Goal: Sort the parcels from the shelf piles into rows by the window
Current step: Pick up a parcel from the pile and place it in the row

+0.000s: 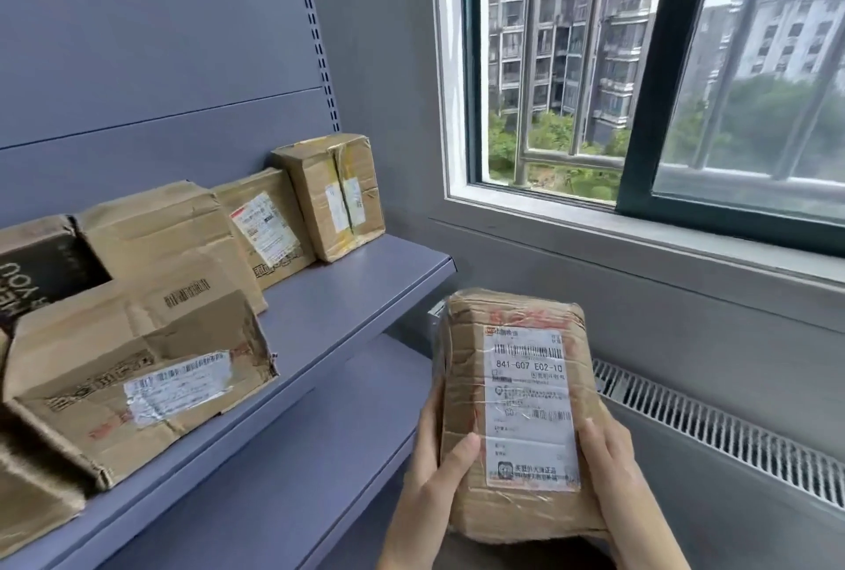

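Both hands hold one taped brown parcel (516, 409) in the air, to the right of the shelf (366, 290) and below the window (640, 66), its white label (530, 405) turned up toward the camera; the left hand (434, 478) takes the near left edge with its thumb curled over the top face, and the right hand (612, 473) takes the near right edge the same way; each grip is thus closed round the parcel, only as wide as the box allows; the fingers underneath are hidden.

On the shelf a row runs along the back wall toward the window end: an upright box (329, 196) farthest along, a leaning labelled box (265, 226) touching it, then a large crumpled box (169, 235); nearer the camera a torn box (137, 382) lies in front of that one, beside a black box (41, 258), and these two look less ordered.

By this showing the sorting seems partly done; the parcel in hand has no place yet, and the near boxes at the left likely wait their turn; how many piles lie outside the view I cannot tell.
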A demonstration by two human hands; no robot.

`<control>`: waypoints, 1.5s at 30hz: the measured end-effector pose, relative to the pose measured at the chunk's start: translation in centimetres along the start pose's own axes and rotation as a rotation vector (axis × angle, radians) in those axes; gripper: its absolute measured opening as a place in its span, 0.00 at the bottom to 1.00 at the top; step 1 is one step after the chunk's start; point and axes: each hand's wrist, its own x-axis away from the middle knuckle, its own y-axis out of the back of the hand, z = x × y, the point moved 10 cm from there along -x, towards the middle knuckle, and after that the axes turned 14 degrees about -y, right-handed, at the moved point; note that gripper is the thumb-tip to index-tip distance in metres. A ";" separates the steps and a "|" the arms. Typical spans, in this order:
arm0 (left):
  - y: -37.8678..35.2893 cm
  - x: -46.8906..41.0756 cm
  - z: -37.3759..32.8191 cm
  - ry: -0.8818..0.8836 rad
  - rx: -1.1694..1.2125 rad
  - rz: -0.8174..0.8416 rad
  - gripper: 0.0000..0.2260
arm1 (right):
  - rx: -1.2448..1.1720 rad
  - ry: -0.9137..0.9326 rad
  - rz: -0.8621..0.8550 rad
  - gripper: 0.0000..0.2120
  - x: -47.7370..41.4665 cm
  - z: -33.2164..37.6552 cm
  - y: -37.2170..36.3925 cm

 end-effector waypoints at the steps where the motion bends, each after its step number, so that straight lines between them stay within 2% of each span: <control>1: 0.4 -0.6 -0.1 -0.014 0.002 -0.016 0.35 | 0.012 0.013 -0.003 0.27 -0.5 0.4 -0.3; 9: 4.9 -8.0 -4.2 -0.253 -0.040 -0.157 0.36 | -0.059 0.209 0.085 0.20 -7.4 7.3 -4.4; 12: 7.5 -11.2 -6.5 -0.372 -0.081 -0.241 0.35 | -0.038 0.318 0.175 0.26 -10.0 11.6 -7.3; 17: 11.6 -14.2 -7.6 -0.464 -0.129 -0.370 0.37 | -0.055 0.385 0.331 0.25 -13.7 14.6 -12.5; 25: 16.9 -13.5 -6.3 -0.473 -0.182 -0.621 0.35 | 0.025 0.346 0.596 0.30 -18.1 14.2 -20.0; 32: 17.8 -12.2 -5.8 -0.517 -0.268 -0.825 0.32 | 0.074 0.372 0.782 0.36 -20.3 13.9 -23.7; 36: 19.0 -12.5 -5.0 -0.498 -0.350 -0.914 0.38 | 0.084 0.413 0.813 0.37 -21.0 13.6 -24.9; 40: 20.2 -12.9 -4.1 -0.452 -0.420 -0.968 0.33 | 0.079 0.411 0.837 0.39 -21.8 13.5 -26.4; 45: 22.1 -14.2 -3.9 -0.411 -0.492 -0.976 0.32 | 0.070 0.403 0.867 0.39 -23.0 13.7 -28.4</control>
